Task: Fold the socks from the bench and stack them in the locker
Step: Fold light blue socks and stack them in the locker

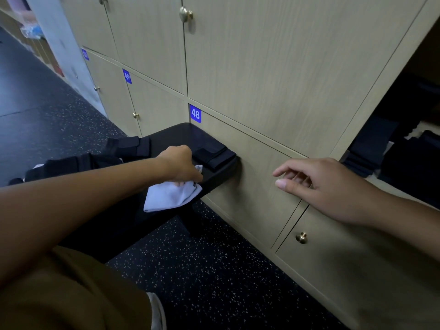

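I am looking down at the wall of lockers, the largest thing here, and I think its closed wooden doors are staying out of the work for now. At the far right one open locker is showing dark folded pieces stacked inside, so I judge this is where the folded socks are going.

The black bench is standing with its end just beside the door below number 48, probably so the reach to the open locker is short. Dark socks are lying in a loose heap on the far part of the bench, waiting to be folded, I suppose. One folded dark sock is sitting at the bench end, near the lockers, ready to be carried over.

My left hand is reaching across the bench and its fingers are closing on the white sock, which is hanging partly over the near edge of the bench. I judge I am taking it up for folding. My right hand is hovering in front of the lower door, fingers apart and relaxed, holding nothing, perhaps waiting to help with the fold.

For writing, a blue label is reading "48" in white. A second blue label is reading "49". A third, further left, is too small to read.
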A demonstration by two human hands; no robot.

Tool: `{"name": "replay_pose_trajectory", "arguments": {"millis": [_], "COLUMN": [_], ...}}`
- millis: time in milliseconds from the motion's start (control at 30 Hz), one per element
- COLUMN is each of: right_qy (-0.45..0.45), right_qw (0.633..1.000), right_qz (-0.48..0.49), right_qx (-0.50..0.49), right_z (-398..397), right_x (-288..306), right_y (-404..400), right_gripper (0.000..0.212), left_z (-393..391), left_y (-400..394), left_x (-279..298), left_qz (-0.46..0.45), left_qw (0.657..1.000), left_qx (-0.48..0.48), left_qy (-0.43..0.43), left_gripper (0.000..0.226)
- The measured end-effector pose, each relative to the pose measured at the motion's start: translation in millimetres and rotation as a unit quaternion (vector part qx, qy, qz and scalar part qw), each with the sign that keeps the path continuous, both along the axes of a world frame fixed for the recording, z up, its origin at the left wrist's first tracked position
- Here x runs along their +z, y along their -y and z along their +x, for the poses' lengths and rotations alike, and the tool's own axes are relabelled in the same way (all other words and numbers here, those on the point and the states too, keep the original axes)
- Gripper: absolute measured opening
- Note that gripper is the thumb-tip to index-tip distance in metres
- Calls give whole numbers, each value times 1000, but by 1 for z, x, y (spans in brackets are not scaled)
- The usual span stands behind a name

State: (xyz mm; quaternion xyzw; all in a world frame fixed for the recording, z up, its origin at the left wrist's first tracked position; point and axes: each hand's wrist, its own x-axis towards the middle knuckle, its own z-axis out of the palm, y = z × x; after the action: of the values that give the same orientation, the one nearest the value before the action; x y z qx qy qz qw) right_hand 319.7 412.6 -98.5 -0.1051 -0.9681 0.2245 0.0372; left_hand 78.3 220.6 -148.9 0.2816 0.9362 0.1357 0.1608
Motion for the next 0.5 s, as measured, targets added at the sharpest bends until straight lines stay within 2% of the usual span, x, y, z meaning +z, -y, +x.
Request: {"name": "replay_pose_trajectory", "arguments": {"millis": [133, 267, 367, 500], "right_qy": [-22, -33, -29, -43], "right_qw": [998, 982, 950, 877], "right_qz": [-56, -185, -309, -474], "right_qx": [-10, -18, -35, -71], "right_z": [-1, 0, 1, 4], "right_x": [5, 14, 22, 31], "right_y": [7, 19, 29, 41], "right_gripper": [20, 15, 21, 24], "left_z": [6, 36, 61, 89], "left_y": [3, 1, -4, -17], "left_x": [29, 65, 84, 88], "left_qz": [81, 202, 279, 346], "left_qw": [994, 967, 935, 892], "left_qx": [-14, -53, -78, -114], "left_qy": [75, 144, 203, 266], "left_gripper": [27, 18, 21, 22]}}
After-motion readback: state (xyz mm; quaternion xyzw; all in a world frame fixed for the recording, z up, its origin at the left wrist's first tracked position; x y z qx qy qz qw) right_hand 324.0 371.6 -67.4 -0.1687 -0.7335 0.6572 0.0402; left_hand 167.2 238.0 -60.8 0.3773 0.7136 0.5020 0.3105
